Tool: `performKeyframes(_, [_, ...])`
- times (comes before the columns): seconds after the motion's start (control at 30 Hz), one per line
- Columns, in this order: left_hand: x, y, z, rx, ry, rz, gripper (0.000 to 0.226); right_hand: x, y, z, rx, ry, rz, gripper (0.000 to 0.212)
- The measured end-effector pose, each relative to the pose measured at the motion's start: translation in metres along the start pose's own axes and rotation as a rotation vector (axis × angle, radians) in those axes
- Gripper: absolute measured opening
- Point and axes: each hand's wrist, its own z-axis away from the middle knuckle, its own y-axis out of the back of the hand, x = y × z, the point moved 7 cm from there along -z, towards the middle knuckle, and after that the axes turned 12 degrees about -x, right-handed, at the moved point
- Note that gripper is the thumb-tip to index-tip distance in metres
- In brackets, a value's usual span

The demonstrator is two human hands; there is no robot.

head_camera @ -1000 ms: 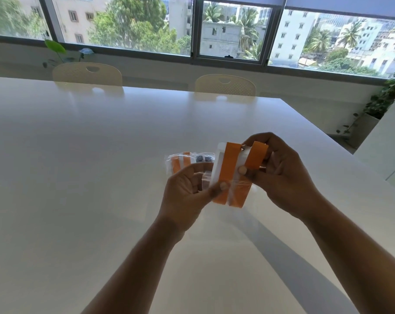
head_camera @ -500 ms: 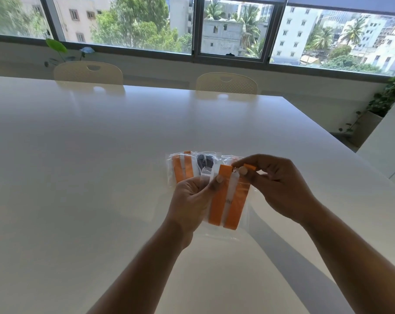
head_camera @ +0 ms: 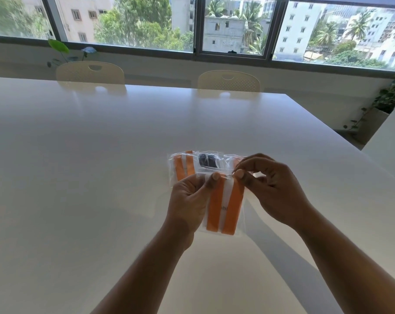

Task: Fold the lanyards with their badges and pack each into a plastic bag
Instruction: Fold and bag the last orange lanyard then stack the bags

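A clear plastic bag holds a folded orange lanyard with a white badge between its strips, held just above the white table. My left hand pinches the bag's top edge on the left. My right hand pinches the same top edge on the right, thumb against forefinger. Behind them three packed bags lie on the table: one with an orange lanyard, one with a dark lanyard, and a third orange one partly hidden by my right hand.
Two cream chairs stand at the table's far side under a wide window. The table's right edge runs diagonally past my right arm. A potted plant and a white cabinet stand at the right.
The orange lanyard has slid fully down into the bag. Both hands have lowered with it, and my fingers have moved up to pinch the bag's top edge.
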Motion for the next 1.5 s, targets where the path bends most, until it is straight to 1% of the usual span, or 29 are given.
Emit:
performKeyframes(0.07, [-0.002,0.000,0.000,0.005,0.009,-0.005,0.033,0.002,-0.002,0.002,0.029,0.019,-0.051,0.015])
performKeyframes(0.13, [-0.003,0.000,-0.001,0.002,0.016,0.005,0.032,0.009,0.000,0.006,0.111,0.019,-0.141,0.022])
performKeyframes(0.2, [-0.006,0.001,-0.002,0.000,0.021,0.007,0.030,0.021,-0.001,0.010,0.172,0.004,-0.203,0.039])
performKeyframes(0.27, [-0.008,0.000,-0.003,-0.006,0.019,0.002,0.030,0.033,-0.006,0.014,0.169,-0.015,-0.201,0.060])
performKeyframes(0.3, [-0.009,-0.002,-0.002,-0.014,0.019,-0.001,0.031,0.037,-0.010,0.016,0.149,-0.015,-0.190,0.066])
performKeyframes(0.33, [-0.011,-0.004,-0.002,-0.025,0.022,-0.004,0.031,0.041,-0.014,0.018,0.117,-0.007,-0.199,0.067])
performKeyframes(0.4, [-0.016,-0.009,-0.002,-0.055,0.034,0.000,0.029,0.047,-0.019,0.021,0.064,0.020,-0.274,0.057])
performKeyframes(0.47, [-0.021,-0.014,-0.002,-0.084,0.051,0.011,0.028,0.049,-0.019,0.023,0.060,0.038,-0.333,0.049])
performKeyframes(0.53, [-0.025,-0.015,-0.003,-0.090,0.062,0.030,0.028,0.047,-0.013,0.025,0.116,0.057,-0.334,0.043])
performKeyframes(0.6, [-0.026,-0.015,-0.005,-0.096,0.052,0.062,0.030,0.043,-0.004,0.028,0.189,0.064,-0.280,0.031])
performKeyframes(0.7, [-0.025,-0.012,-0.006,-0.090,0.017,0.152,0.029,0.037,0.006,0.032,0.264,0.050,-0.193,0.025])
performKeyframes(0.77, [-0.025,-0.012,-0.007,-0.084,-0.007,0.170,0.029,0.035,0.010,0.033,0.291,0.028,-0.186,0.021])
performKeyframes(0.83, [-0.023,-0.010,-0.006,-0.045,-0.043,0.135,0.028,0.038,0.011,0.033,0.294,0.016,-0.230,0.018])
performKeyframes(0.9, [-0.021,-0.008,-0.006,-0.008,-0.074,0.096,0.027,0.043,0.011,0.031,0.267,0.018,-0.287,0.025])
performKeyframes(1.0, [-0.021,-0.009,-0.007,-0.042,-0.074,0.093,0.035,0.047,0.003,0.026,0.173,0.028,-0.302,0.052])
performKeyframes(1.03, [-0.021,-0.011,-0.006,-0.061,-0.070,0.099,0.038,0.047,0.001,0.025,0.151,0.035,-0.316,0.055])
performKeyframes(1.1, [-0.021,-0.013,-0.006,-0.086,-0.069,0.087,0.039,0.048,-0.002,0.024,0.112,0.065,-0.363,0.051])
performKeyframes(1.17, [-0.020,-0.015,-0.006,-0.091,-0.069,0.034,0.034,0.046,-0.006,0.025,0.070,0.089,-0.401,0.043])
performKeyframes(1.23, [-0.019,-0.017,-0.006,-0.107,-0.076,-0.018,0.033,0.045,-0.008,0.025,0.044,0.089,-0.418,0.041])
performKeyframes(1.3, [-0.019,-0.019,-0.006,-0.138,-0.085,-0.033,0.039,0.045,-0.008,0.026,0.052,0.080,-0.453,0.045])
performKeyframes(1.37, [-0.017,-0.021,-0.006,-0.160,-0.094,-0.040,0.038,0.045,-0.006,0.026,0.066,0.081,-0.501,0.048])
performKeyframes(1.43, [-0.015,-0.020,-0.005,-0.145,-0.106,-0.058,0.033,0.046,-0.005,0.026,0.083,0.072,-0.531,0.042])
performKeyframes(1.5, [-0.015,-0.016,-0.006,-0.096,-0.121,-0.088,0.038,0.047,-0.005,0.026,0.092,0.065,-0.549,0.037])
